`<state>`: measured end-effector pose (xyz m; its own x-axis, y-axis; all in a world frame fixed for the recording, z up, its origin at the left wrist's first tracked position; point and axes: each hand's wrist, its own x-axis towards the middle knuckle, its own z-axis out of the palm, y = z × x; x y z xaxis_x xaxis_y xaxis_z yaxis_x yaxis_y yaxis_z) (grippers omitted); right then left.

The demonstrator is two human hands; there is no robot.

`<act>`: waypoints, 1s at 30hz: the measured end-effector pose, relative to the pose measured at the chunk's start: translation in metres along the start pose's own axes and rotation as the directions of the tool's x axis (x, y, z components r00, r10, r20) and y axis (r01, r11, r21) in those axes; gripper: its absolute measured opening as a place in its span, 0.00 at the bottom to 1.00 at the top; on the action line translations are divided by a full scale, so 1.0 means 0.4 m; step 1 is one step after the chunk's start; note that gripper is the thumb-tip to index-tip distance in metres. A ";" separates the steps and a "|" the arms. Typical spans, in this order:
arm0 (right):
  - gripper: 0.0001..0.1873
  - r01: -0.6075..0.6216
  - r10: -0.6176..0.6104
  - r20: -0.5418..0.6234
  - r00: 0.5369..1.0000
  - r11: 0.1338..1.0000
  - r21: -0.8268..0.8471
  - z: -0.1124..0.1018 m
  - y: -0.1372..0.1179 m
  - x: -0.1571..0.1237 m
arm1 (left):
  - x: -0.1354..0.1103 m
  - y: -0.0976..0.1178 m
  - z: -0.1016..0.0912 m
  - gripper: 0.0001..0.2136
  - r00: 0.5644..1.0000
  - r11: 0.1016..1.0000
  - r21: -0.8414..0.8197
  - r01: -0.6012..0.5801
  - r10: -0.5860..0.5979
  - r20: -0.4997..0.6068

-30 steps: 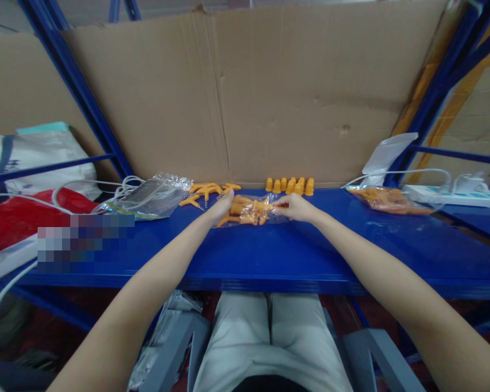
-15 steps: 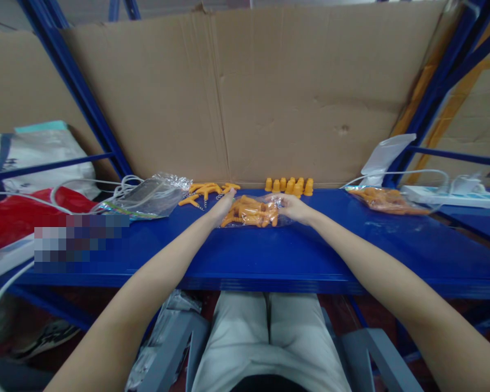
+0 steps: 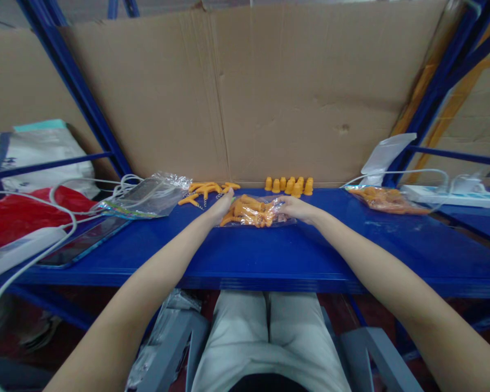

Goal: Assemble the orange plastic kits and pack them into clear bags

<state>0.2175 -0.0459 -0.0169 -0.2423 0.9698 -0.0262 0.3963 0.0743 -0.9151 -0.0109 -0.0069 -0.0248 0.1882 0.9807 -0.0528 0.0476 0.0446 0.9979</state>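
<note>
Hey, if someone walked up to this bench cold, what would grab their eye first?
Probably the clear bag of orange parts at the middle of the blue shelf, with the left hand and right hand touching its two ends. Behind it, a row of small orange caps stands against the cardboard sheet, with loose orange pieces to the left. A second bag of orange parts lies far right.

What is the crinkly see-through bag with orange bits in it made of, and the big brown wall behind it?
The clear crinkly bag of orange pieces, held between the left hand and the right hand, looks like thin glossy plastic film: it wrinkles and glints. The orange pieces inside look like matt moulded plastic or rubber. The brown backing sheet looks like plain cardboard, with creases and fold lines.
</note>
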 end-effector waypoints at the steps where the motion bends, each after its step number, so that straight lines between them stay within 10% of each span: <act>1: 0.09 0.006 -0.007 0.020 1.000 0.997 0.072 0.001 -0.002 -0.003 | -0.001 0.000 0.001 0.28 1.000 1.000 -0.004 0.011 -0.011 -0.013; 7: 0.17 -0.007 -0.002 0.029 1.000 0.955 0.297 0.008 0.007 0.002 | -0.014 0.010 0.012 0.25 0.997 1.000 -0.016 0.017 -0.018 -0.073; 30: 0.08 -0.020 -0.036 0.161 0.986 0.943 0.332 -0.007 0.003 0.002 | -0.040 0.035 0.034 0.23 0.989 0.994 -0.081 0.069 -0.079 -0.124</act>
<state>0.2201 -0.0442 -0.0170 -0.3962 0.9163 -0.0580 0.0849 -0.0263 -0.9960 0.0003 -0.0246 -0.0104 0.0611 0.9901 -0.1261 -0.0191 0.1275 0.9917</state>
